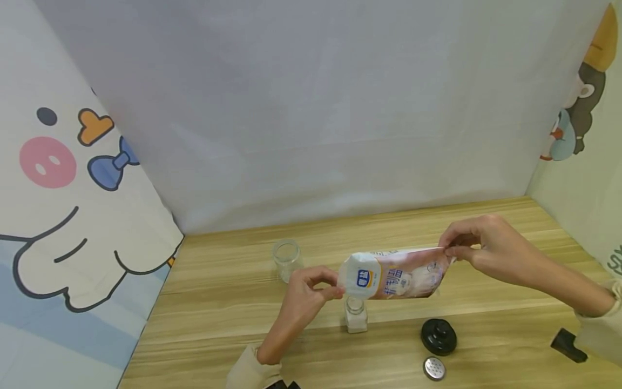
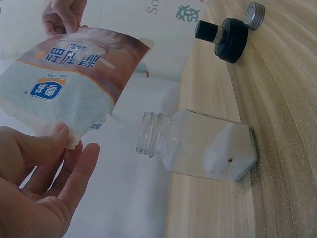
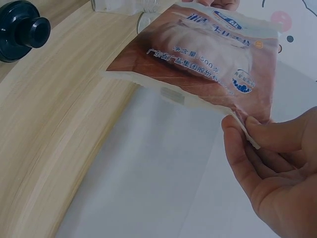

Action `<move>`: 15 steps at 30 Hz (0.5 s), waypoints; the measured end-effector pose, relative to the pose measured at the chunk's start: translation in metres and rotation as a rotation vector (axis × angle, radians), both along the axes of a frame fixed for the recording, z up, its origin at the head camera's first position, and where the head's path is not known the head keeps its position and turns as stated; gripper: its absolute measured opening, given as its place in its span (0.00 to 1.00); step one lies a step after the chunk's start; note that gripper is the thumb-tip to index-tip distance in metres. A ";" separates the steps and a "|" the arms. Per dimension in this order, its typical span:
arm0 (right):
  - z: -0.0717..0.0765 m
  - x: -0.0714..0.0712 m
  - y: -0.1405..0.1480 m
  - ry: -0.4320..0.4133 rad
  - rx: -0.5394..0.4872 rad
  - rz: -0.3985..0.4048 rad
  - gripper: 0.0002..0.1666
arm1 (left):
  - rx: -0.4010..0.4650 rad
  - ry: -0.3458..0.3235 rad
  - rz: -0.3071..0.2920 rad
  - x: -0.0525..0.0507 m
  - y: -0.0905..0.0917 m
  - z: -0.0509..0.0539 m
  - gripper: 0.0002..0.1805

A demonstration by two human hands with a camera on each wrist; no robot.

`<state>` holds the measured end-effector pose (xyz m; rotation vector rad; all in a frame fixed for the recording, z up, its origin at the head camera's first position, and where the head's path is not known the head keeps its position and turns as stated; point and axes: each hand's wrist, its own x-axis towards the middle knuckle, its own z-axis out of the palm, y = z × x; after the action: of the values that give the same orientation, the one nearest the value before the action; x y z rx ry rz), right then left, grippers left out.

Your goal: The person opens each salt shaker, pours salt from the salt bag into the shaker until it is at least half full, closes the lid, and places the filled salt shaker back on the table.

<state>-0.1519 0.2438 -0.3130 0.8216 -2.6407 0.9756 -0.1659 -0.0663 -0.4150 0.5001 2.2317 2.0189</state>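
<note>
Presently: salt bag point(image 1: 408, 276), pinched by left hand point(image 1: 303, 298) and right hand point(image 1: 486, 244).
Seemingly aligning a pour; next needs tilting toward small jar point(image 1: 357, 321), seven o'clock.

Soft, diffuse light, dimmer in the right wrist view.
Glints are caught on the glass jar point(image 2: 208, 146); the edge of the table point(image 2: 292, 148) is bowed by distortion; in the head view, small print on the bag point(image 1: 403, 278) is blurred.

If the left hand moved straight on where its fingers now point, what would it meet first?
The left hand would likely meet the refined-salt bag first, since it pinches that bag's end; beyond it, perhaps the right hand, though depth is unclear.
</note>
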 end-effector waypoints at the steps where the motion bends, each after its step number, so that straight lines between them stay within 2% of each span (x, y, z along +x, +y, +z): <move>1: 0.000 0.000 0.000 0.000 0.000 0.001 0.19 | 0.000 -0.001 0.001 0.000 0.000 0.000 0.04; 15: -0.001 -0.001 0.000 0.001 -0.003 0.014 0.20 | 0.003 -0.015 0.004 -0.001 0.000 -0.001 0.05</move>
<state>-0.1528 0.2441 -0.3135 0.8404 -2.6350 0.9825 -0.1668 -0.0661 -0.4158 0.4798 2.2227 2.0214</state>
